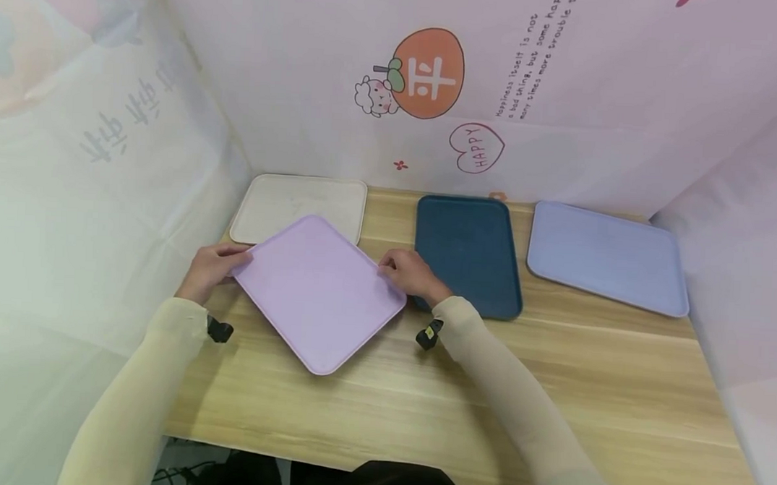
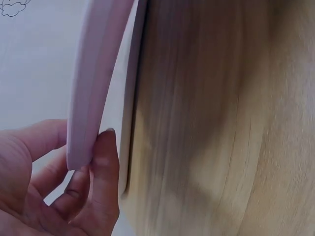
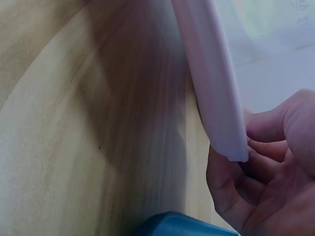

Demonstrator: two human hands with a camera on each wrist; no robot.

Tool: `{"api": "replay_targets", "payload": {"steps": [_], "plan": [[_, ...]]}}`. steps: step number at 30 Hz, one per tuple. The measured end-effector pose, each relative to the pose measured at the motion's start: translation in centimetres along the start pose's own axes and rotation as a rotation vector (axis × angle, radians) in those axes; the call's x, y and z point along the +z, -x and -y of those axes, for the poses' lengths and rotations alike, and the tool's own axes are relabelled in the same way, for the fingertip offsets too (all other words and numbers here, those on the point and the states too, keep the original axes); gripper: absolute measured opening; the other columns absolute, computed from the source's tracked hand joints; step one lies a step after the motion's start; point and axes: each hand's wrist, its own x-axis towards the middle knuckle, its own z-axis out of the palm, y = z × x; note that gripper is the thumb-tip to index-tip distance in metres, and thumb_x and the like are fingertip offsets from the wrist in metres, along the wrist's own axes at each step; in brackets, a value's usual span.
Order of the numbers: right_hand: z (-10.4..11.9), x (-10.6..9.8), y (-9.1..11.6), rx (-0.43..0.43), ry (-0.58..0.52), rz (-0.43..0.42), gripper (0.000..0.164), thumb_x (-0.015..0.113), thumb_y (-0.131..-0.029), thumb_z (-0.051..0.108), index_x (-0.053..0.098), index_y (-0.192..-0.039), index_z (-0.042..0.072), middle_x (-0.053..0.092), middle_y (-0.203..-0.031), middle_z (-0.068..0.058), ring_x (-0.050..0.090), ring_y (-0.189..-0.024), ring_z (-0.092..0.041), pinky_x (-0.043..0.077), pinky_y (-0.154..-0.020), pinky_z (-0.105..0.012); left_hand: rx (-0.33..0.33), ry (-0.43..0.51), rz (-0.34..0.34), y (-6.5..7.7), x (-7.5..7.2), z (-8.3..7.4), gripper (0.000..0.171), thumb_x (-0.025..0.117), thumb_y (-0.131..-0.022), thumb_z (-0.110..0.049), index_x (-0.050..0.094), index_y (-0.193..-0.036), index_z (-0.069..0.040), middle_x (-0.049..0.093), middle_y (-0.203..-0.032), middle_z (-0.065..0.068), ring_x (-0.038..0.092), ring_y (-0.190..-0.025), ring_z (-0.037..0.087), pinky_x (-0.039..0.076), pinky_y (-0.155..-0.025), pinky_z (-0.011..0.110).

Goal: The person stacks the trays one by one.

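A lilac rectangular tray point(image 1: 321, 297) is held up off the wooden table, turned so one corner points toward the person. My left hand point(image 1: 213, 267) pinches its left corner, thumb on the upper face and fingers beneath, as the left wrist view of the hand point(image 2: 74, 182) shows. At the right edge my right hand point(image 1: 413, 274) pinches the rim the same way; in the right wrist view the tray's side point(image 3: 216, 83) sits between thumb and fingers. Behind it, the lilac tray overlaps a white tray point(image 1: 299, 202). A dark blue tray point(image 1: 469, 253) lies just beyond the right hand.
A light blue tray point(image 1: 609, 256) lies at the far right of the wooden table point(image 1: 584, 396). Printed white sheeting point(image 1: 304, 87) walls in the back and both sides. Dark cables point(image 1: 179, 472) hang below the table's front edge.
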Motion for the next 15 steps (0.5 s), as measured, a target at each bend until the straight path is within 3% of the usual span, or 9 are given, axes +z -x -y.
{"api": "replay_targets", "payload": {"steps": [6, 10, 15], "plan": [[0.5, -0.1, 0.0, 0.058, -0.022, -0.042, 0.024, 0.064, -0.110, 0.017, 0.076, -0.121, -0.001, 0.078, -0.113, -0.016, 0.070, -0.097, -0.027, 0.062, -0.084, -0.039, -0.061, 0.197, 0.032, 1.6, 0.9, -1.6, 0.072, 0.065, -0.108, -0.013, 0.030, -0.168, 0.005, 0.056, -0.140, 0.022, 0.074, -0.078, 0.003, 0.070, -0.091, 0.032], [0.7, -0.1, 0.1, 0.106, -0.043, -0.091, 0.025, 0.064, -0.110, 0.018, 0.077, -0.122, 0.000, 0.077, -0.111, -0.016, 0.069, -0.095, -0.027, 0.060, -0.081, -0.039, -0.081, 0.277, 0.079, 2.5, 1.7, -2.6, 0.085, 0.063, -0.107, -0.005, 0.011, -0.173, 0.000, 0.049, -0.148, 0.025, 0.076, -0.084, 0.008, 0.066, -0.102, 0.039], [0.8, 0.2, -0.1, 0.142, -0.046, -0.140, 0.024, 0.064, -0.110, 0.018, 0.077, -0.120, 0.001, 0.077, -0.110, -0.015, 0.068, -0.095, -0.027, 0.059, -0.081, -0.038, -0.052, 0.311, 0.099, 2.9, 2.6, -2.9, 0.087, 0.061, -0.106, 0.000, 0.007, -0.174, -0.001, 0.045, -0.155, 0.031, 0.076, -0.090, 0.010, 0.065, -0.104, 0.044]]}}
